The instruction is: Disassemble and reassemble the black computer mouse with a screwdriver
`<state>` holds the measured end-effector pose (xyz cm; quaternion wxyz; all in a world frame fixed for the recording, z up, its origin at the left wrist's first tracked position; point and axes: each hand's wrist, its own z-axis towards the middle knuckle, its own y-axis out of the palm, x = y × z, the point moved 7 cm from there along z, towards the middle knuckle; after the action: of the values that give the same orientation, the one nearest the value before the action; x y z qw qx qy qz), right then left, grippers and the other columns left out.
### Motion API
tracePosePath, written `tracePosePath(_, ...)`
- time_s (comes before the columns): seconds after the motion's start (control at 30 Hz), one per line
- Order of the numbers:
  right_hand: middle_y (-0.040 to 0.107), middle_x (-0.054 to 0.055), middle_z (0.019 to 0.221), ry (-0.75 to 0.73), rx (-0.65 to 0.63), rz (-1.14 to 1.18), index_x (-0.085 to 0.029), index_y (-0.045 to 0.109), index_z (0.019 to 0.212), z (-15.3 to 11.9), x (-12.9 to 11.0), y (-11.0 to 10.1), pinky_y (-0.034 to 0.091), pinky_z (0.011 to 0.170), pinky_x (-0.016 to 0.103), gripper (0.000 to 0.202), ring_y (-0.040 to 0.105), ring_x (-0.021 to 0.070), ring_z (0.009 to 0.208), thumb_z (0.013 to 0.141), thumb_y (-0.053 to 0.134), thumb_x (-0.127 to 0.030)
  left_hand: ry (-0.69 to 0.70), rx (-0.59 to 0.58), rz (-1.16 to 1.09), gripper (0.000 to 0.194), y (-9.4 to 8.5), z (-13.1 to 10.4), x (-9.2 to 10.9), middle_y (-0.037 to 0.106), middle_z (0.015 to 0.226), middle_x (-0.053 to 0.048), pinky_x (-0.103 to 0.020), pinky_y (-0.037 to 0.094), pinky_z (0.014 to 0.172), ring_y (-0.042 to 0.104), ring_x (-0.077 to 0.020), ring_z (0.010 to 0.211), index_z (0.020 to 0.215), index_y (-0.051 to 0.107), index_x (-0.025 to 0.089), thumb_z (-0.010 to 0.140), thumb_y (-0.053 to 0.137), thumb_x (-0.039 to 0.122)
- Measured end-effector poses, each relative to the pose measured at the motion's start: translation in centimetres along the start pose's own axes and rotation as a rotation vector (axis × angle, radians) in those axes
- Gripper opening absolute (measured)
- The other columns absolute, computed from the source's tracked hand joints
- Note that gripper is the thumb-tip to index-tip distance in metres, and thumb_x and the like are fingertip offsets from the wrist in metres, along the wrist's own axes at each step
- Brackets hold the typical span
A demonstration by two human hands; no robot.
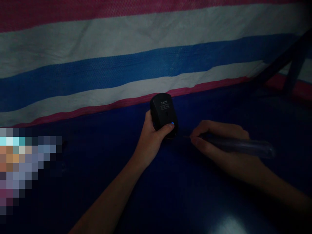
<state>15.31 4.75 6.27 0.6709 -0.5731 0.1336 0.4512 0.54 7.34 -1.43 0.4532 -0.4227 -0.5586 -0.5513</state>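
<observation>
Black, rounded plastic computer mouse [165,109] held with its underside showing.
The left hand [153,138] clasps the mouse above the dark-blue bench [180,201], thumb over its near end; right of the mouse, the right hand [234,164] pinches a slim, dark translucent-handled tool [253,148], tip apart. The casing looks whole, seemingly unopened; finer progress is too dark to tell.
</observation>
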Motion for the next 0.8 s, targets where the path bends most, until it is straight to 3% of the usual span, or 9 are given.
tracePosePath(0.4,0.059,-0.005,0.055,-0.002,-0.05,-0.011,-0.019,0.061,0.068,0.4,1.3,0.5,0.036,0.042,0.019,0.013,0.052,0.0072,0.046,0.079,0.056,-0.016,0.01,0.016,0.006,0.049,-0.1,0.1,0.0,0.06,0.112,-0.005,-0.037,0.051,0.083,0.057,-0.0241,0.106,0.115,0.051,0.023,0.071,0.072,0.022)
tracePosePath(0.6,0.062,0.002,0.074,-0.103,-0.156,-0.458,-0.017,0.062,0.084,0.7,3.4,1.2,0.043,0.054,0.026,0.011,0.059,0.0141,0.059,0.085,0.053,-0.022,-0.017,0.002,-0.016,0.051,0.1,0.0,-0.1,0.059,0.109,-0.005,-0.032,0.055,0.069,0.06,-0.0229,0.096,0.117,0.048,0.023,0.072,0.071,0.022)
tracePosePath(0.8,0.06,0.007,0.084,-0.163,-0.27,-0.87,-0.017,0.063,0.094,0.3,4.1,3.0,0.039,0.051,0.027,0.024,0.06,0.0187,0.065,0.079,0.047,-0.004,-0.019,0.011,0.004,0.048,0.1,-0.1,0.1,0.06,0.11,-0.006,-0.034,0.055,0.073,0.059,-0.0245,0.101,0.114,0.049,0.023,0.071,0.07,0.02)
